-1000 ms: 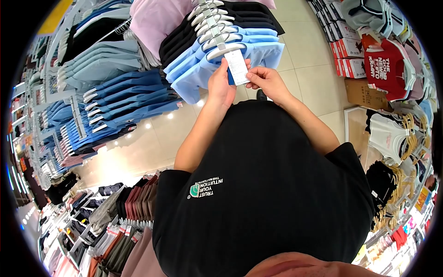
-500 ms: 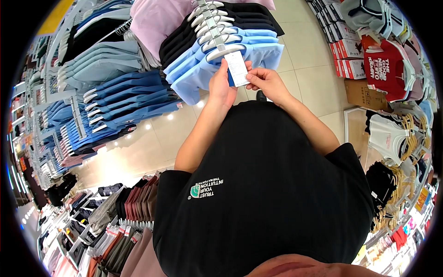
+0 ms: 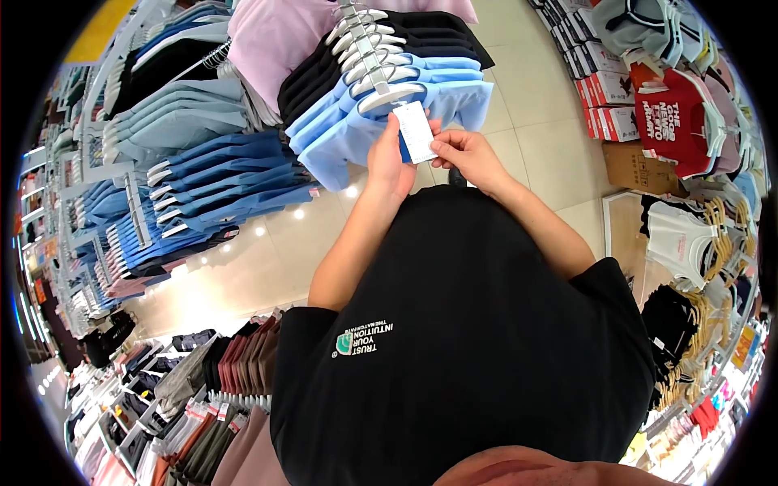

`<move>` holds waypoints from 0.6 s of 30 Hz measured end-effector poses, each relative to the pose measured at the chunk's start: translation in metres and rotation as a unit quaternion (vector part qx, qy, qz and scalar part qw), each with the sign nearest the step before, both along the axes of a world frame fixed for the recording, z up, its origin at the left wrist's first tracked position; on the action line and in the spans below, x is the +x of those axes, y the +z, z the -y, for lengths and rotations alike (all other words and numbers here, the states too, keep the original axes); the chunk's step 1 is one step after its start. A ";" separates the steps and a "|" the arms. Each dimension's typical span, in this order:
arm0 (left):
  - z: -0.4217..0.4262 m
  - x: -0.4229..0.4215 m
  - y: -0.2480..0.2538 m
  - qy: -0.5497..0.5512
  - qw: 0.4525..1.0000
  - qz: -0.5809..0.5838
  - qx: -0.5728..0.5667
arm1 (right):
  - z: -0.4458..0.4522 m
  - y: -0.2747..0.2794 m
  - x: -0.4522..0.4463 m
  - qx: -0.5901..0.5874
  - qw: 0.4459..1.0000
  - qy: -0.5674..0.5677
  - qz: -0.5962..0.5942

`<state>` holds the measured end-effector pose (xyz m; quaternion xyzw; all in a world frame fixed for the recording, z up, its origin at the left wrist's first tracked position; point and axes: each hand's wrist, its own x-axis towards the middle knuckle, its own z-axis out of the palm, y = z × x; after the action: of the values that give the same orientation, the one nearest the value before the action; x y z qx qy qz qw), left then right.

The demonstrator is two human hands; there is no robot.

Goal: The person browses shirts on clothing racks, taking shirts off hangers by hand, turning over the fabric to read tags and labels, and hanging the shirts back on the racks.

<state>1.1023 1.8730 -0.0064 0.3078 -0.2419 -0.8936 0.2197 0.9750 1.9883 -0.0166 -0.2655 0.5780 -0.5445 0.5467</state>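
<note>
A white price tag (image 3: pixel 416 132) with small print and a blue card edge behind it is held between my two hands. My left hand (image 3: pixel 390 157) supports its left side, thumb along the edge and fingers partly hidden behind. With thumb and forefinger, my right hand (image 3: pixel 470 157) pinches the tag's lower right corner. Just beyond the tag hang light blue shirts (image 3: pixel 330 150) on white hangers (image 3: pixel 391 98), the front hanger right above the tag. Black shirts (image 3: pixel 312 87) and a pink shirt (image 3: pixel 271 40) hang farther along the same metal rail (image 3: pixel 374 69).
Racks of blue shirts (image 3: pixel 235 166) and grey-green shirts (image 3: pixel 174 113) stand to the left. Trousers (image 3: pixel 215 441) hang at the lower left. On the right are stacked shoe boxes (image 3: pixel 612 89), a cardboard box (image 3: pixel 640 168) and a red shirt (image 3: pixel 679 121). Tiled floor (image 3: pixel 539 150) runs between.
Both hands and the tag sit slightly lower in the view, and the tag is tilted a little more. The hanging shirts ahead have shifted slightly down and left.
</note>
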 end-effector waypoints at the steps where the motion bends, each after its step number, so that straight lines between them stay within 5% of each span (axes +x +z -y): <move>1: -0.001 0.000 0.001 0.001 1.000 0.004 0.000 | -0.001 0.002 0.001 0.007 1.000 -0.003 -0.001; 18: -0.007 0.000 -0.005 -0.009 1.000 0.005 -0.009 | -0.011 0.004 0.001 0.017 1.000 -0.011 0.016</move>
<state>1.1024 1.8804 -0.0109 0.3078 -0.2537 -0.8919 0.2131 0.9758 1.9990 -0.0130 -0.2415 0.5812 -0.5448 0.5542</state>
